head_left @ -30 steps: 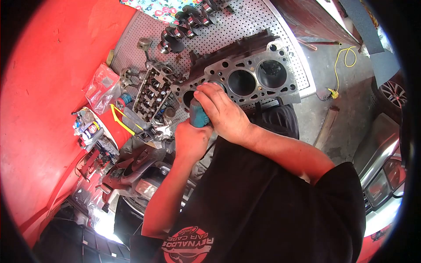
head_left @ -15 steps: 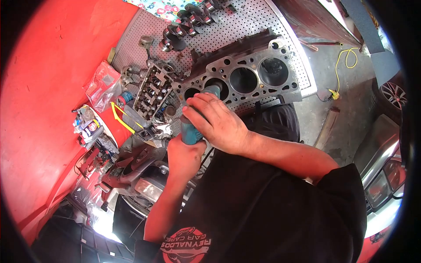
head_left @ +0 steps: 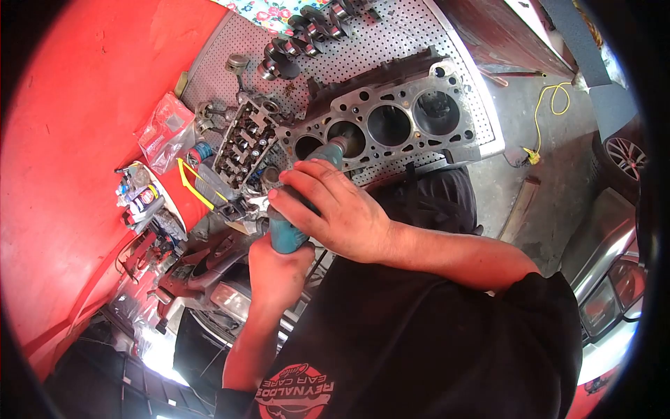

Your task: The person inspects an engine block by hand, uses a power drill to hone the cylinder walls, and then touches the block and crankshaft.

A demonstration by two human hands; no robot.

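While both hands (head_left: pixel 328 209) grip teal grinder (head_left: pixel 289 234) | nose at engine block (head_left: pixel 391 126) bore

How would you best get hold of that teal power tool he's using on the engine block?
Grip the teal tool by its long body with two hands from the near end: the left hand wraps the rear, the right hand lies over the middle, clear of the head at the engine block.
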